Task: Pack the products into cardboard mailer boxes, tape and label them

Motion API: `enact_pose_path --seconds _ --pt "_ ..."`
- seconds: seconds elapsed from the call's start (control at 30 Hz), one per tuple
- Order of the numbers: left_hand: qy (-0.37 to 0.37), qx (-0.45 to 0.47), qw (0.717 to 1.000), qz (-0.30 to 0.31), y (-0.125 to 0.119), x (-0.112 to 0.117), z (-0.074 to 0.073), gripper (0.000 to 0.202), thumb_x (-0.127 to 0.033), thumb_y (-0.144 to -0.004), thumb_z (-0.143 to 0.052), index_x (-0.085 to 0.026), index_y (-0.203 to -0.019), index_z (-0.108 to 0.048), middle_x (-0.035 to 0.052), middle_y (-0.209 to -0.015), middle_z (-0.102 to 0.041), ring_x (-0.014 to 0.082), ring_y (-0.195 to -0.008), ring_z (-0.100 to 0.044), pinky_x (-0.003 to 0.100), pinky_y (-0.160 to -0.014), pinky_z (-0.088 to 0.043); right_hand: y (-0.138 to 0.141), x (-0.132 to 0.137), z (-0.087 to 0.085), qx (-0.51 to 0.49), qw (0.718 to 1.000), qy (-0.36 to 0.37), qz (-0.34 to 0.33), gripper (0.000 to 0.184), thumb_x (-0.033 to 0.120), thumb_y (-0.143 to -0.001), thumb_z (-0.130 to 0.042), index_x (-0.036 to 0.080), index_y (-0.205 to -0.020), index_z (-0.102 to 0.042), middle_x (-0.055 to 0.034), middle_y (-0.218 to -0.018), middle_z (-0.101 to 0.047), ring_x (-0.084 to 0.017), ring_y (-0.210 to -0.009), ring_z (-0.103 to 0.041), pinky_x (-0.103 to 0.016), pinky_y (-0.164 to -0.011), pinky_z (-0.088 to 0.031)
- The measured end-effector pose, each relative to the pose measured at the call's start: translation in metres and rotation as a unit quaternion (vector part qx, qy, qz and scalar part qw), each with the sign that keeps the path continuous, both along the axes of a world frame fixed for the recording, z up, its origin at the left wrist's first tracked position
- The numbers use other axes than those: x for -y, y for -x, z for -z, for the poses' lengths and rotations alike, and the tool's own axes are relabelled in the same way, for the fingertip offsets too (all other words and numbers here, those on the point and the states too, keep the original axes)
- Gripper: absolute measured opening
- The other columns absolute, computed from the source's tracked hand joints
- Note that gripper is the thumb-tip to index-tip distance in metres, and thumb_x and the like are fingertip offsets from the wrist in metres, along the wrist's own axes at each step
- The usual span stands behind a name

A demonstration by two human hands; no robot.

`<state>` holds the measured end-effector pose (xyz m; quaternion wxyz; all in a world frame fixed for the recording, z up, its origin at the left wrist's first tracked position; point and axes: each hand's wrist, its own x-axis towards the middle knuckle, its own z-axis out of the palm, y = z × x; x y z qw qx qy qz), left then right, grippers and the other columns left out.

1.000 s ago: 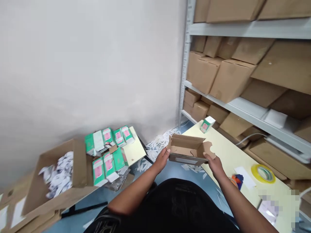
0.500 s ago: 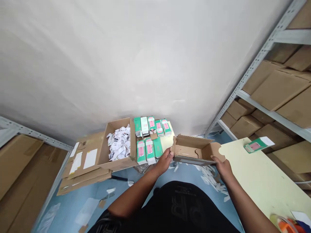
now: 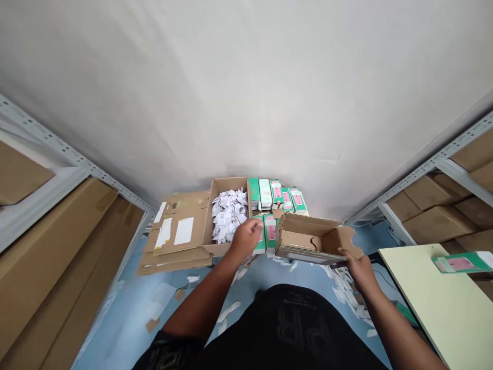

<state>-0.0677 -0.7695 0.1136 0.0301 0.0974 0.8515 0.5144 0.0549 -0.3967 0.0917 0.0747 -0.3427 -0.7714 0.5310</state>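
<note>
An open brown cardboard box (image 3: 308, 241) is tilted toward me, and its inside looks bare. My right hand (image 3: 360, 270) grips its right end by the flap. My left hand (image 3: 246, 239) is off the box, in front of the green-and-white cartons (image 3: 271, 231), near the right edge of a larger cardboard box (image 3: 220, 248). Its fingers are curled together; whether anything is pinched in them is hidden. White paper scraps (image 3: 230, 213) fill that larger box. More green cartons (image 3: 276, 191), some with pink panels, stand in rows behind my left hand.
Flattened cardboard (image 3: 173, 226) with white labels lies left of the scrap box. A pale table (image 3: 435, 293) at right bears a green carton (image 3: 460, 263). Shelves with brown boxes (image 3: 442, 226) flank both sides. Paper strips (image 3: 346, 288) litter the blue floor.
My left hand has let go of the small box's left end and moved left toward the scrap box. My right hand still holds the box. The view has turned left.
</note>
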Motion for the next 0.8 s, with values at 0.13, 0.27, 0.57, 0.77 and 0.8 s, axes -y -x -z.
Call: enact_pose_path --seconds 0.13,0.27,0.57,0.77,0.8 --pt "0.271 0.025 0.962 -0.037 0.050 0.061 0.003 0.047 -0.031 -0.093 -0.058 -0.019 -0.138 -0.060 0.0125 -0.140 -0.064 0.0300 -0.130 -0.058 0.038 -0.108 -0.043 0.013 0.020 -0.005 0.018 0.999 -0.017 -0.034 0.042 0.050 -0.065 -0.071 0.015 -0.087 -0.076 -0.0103 -0.080 -0.079 -0.030 -0.074 -0.073 -0.034 -0.060 -0.053" --pt "0.385 0.126 0.914 0.007 0.079 0.081 0.034 0.086 -0.035 -0.076 -0.079 -0.018 -0.153 -0.045 0.0240 -0.158 -0.044 0.0403 -0.131 -0.058 0.042 -0.101 -0.047 0.021 0.041 -0.013 0.019 0.999 -0.009 -0.044 0.043 0.051 -0.063 -0.071 0.016 -0.086 -0.075 -0.0107 -0.079 -0.078 -0.030 -0.072 -0.073 -0.035 -0.059 -0.054" --pt "0.399 0.089 0.910 0.076 0.084 0.073 0.082 0.081 -0.039 -0.082 -0.075 -0.029 -0.154 -0.042 0.0179 -0.142 -0.059 0.0363 -0.125 -0.062 0.039 -0.098 -0.047 0.024 0.058 -0.003 0.036 0.993 -0.016 -0.114 0.041 0.049 -0.071 -0.066 0.013 -0.089 -0.076 -0.0076 -0.072 -0.076 -0.026 -0.065 -0.070 -0.033 -0.059 -0.052" --pt "0.400 0.075 0.909 0.091 0.087 0.073 0.087 0.055 -0.039 -0.082 -0.075 -0.026 -0.134 -0.063 0.0180 -0.140 -0.061 0.0384 -0.123 -0.062 0.044 -0.101 -0.046 0.032 0.080 0.003 0.036 0.987 -0.024 -0.156 0.036 0.047 -0.072 -0.065 0.016 -0.086 -0.076 -0.0056 -0.070 -0.075 -0.026 -0.071 -0.071 -0.032 -0.061 -0.052" --pt "0.399 0.075 0.910 0.086 0.087 0.073 0.088 0.055 -0.041 -0.082 -0.075 -0.024 -0.133 -0.063 0.0190 -0.139 -0.061 0.0389 -0.124 -0.062 0.044 -0.101 -0.046 0.034 0.083 0.002 0.039 0.986 -0.030 -0.156 0.036 0.048 -0.072 -0.065 0.017 -0.085 -0.076 -0.0060 -0.071 -0.076 -0.027 -0.073 -0.071 -0.032 -0.061 -0.052"
